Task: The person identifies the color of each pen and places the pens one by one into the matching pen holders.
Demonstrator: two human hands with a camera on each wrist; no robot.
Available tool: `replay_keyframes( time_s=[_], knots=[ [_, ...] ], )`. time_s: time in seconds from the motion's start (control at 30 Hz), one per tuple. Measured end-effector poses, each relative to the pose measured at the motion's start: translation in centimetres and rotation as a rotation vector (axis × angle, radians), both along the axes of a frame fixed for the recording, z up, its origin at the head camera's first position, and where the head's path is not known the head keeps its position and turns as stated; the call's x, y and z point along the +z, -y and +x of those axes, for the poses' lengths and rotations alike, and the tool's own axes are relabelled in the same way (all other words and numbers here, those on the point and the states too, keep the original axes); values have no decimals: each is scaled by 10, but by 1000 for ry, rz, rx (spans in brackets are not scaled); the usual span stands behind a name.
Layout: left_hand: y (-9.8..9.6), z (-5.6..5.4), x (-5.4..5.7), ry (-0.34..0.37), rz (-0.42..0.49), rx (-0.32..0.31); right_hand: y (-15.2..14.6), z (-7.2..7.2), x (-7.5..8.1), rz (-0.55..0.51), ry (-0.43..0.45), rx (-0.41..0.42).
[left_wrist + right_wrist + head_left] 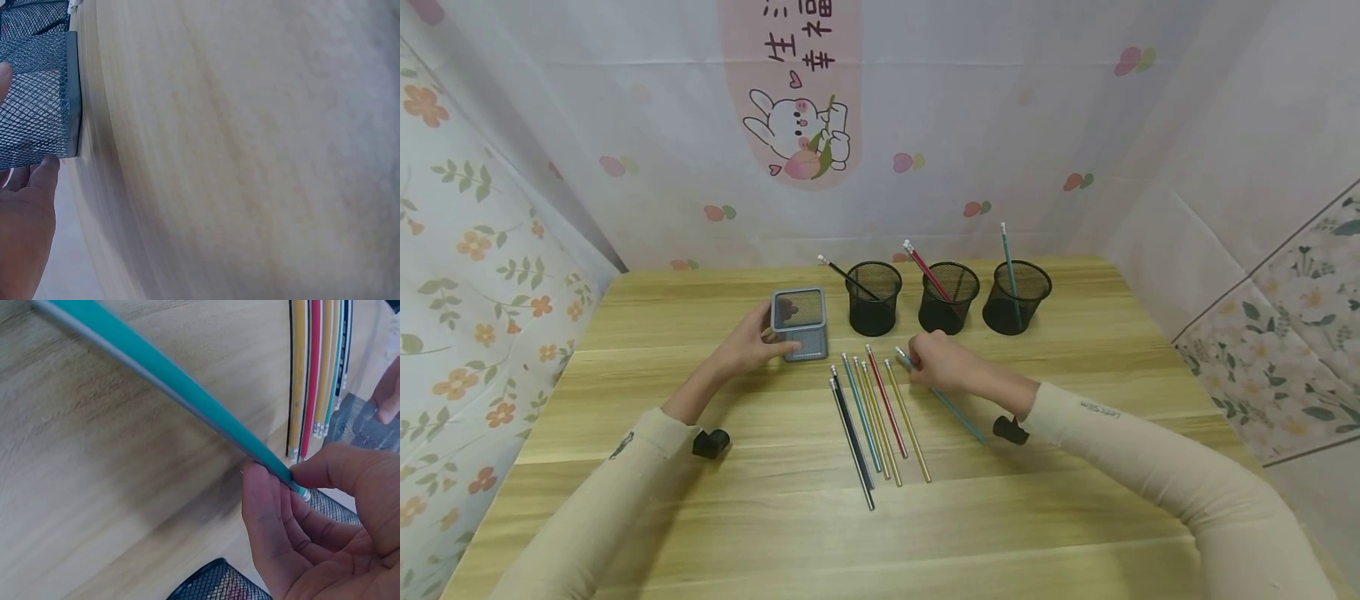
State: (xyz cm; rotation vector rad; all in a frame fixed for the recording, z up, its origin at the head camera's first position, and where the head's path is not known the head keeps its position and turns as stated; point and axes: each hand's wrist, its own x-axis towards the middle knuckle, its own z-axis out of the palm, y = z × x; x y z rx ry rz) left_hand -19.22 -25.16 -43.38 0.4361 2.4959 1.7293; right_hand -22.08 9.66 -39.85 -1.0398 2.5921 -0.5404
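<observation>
My left hand (pixel 751 340) holds a square grey mesh pen holder (pixel 808 340), thumb on its near side and fingers at its far side. In the left wrist view that holder (pixel 34 100) lies between thumb and fingers. My right hand (pixel 943 362) pinches a teal pencil (pixel 958 414) near its eraser end, between thumb and fingertips. The right wrist view shows the teal pencil (pixel 181 397) slanting up from the fingers, over the wood. Left of this hand, a row of pencils (pixel 880 408) in black, teal, yellow and red lies on the table, erasers pointing away.
Three round black mesh cups stand along the back: the left cup (pixel 873 304) with a black pencil, the middle cup (pixel 946 304) with red pencils, the right cup (pixel 1011 307) with a teal pencil. A printed curtain (pixel 925 108) hangs behind the wooden table (pixel 760 517).
</observation>
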Motion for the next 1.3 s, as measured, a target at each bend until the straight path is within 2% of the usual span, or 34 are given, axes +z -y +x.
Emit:
replay_keyframes(
  time_s=[0.3, 0.53, 0.83, 1.0, 1.3],
  knots=[
    [1, 0, -1, 5, 16, -4, -7, -2, 8, -49, -39, 19],
    [0, 0, 0, 8, 10, 3, -11, -4, 17, -42, -62, 18],
    [0, 0, -1, 10, -6, 11, -17, -6, 25, -95, -101, 59],
    [0, 0, -2, 3, -13, 13, -20, -7, 33, -122, -121, 65],
    [0, -1, -2, 5, 0, 9, -27, -10, 52, -100, -130, 35]
  ],
)
